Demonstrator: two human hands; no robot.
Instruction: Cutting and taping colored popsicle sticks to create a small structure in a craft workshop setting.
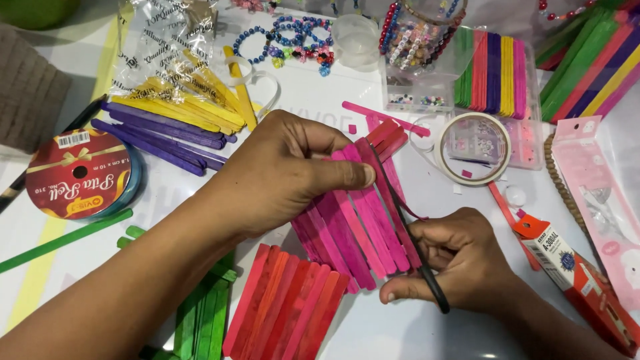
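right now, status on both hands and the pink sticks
Left hand pinching pink sticks fanned. Right hand gripping black scissors across them. Red sticks close below.

White worktop (400, 327). Lying on it: ribbon spool (80, 175) at left; yellow sticks (183, 107) and purple sticks (160, 140) upper left; green sticks (200, 320) lower left; red sticks (287, 303) bottom centre; tape roll (475, 148) right of centre; red glue box (577, 280) lower right.

stick fan (360, 220) between ribbon spool (80, 175) left, tape roll (475, 148) right
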